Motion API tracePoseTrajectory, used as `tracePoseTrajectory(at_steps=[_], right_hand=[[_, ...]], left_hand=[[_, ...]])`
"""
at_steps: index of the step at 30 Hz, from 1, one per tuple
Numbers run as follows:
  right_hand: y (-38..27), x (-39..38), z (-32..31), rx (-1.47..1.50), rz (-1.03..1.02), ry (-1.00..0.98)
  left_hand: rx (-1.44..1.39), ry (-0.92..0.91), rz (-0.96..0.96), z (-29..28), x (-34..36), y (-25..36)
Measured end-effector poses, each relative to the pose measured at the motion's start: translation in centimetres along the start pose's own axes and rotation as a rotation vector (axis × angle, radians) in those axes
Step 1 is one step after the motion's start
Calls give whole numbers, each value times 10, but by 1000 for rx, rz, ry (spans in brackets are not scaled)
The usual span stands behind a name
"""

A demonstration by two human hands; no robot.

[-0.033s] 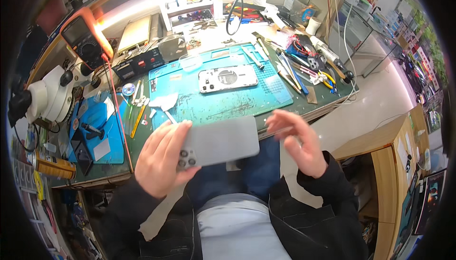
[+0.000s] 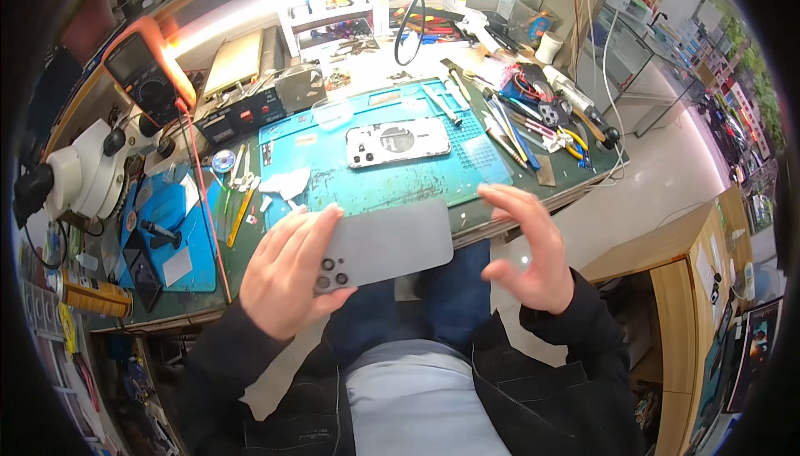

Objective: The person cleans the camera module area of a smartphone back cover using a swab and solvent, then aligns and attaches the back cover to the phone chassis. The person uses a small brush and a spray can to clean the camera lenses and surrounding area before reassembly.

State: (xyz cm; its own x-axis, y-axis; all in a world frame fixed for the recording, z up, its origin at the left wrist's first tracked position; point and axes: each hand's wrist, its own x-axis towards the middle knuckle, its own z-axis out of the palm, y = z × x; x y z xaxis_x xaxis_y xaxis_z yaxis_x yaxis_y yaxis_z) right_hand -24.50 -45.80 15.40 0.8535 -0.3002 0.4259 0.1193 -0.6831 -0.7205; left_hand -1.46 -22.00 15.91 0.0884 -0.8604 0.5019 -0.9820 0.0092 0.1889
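My left hand (image 2: 290,271) grips the left end of a grey smartphone back panel or phone (image 2: 392,242), its fingers over the top edge and thumb along the lower edge. Three dark camera rings show beside the thumb. Off the grey piece's right end, my right hand (image 2: 533,248) is held open, thumb and fingers apart, touching nothing. Farther off, a white opened phone (image 2: 398,142) with a dark round patch in its middle lies flat on the teal work mat (image 2: 317,185).
At the left stand a microscope (image 2: 92,168) and an orange-edged multimeter (image 2: 146,72). Tweezers and a yellow-handled tool (image 2: 242,218) lie left of the mat. Pliers (image 2: 573,141), pens and screwdrivers crowd its right side. A wooden cabinet (image 2: 646,252) stands at the right.
My right hand's thumb and fingers have spread wider apart. The grey piece has tilted slightly, its right end a little higher, still in my left hand.
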Motion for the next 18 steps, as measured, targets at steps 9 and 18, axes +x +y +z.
tracePoseTrajectory(at_steps=[9, 18], right_hand=[[37, 96, -22, -353, -276, -317], [72, 142, -3, -413, -355, -383]], left_hand=[[-255, -171, -21, 27, 64, -40], [-470, -45, -116, 57, 76, -81]])
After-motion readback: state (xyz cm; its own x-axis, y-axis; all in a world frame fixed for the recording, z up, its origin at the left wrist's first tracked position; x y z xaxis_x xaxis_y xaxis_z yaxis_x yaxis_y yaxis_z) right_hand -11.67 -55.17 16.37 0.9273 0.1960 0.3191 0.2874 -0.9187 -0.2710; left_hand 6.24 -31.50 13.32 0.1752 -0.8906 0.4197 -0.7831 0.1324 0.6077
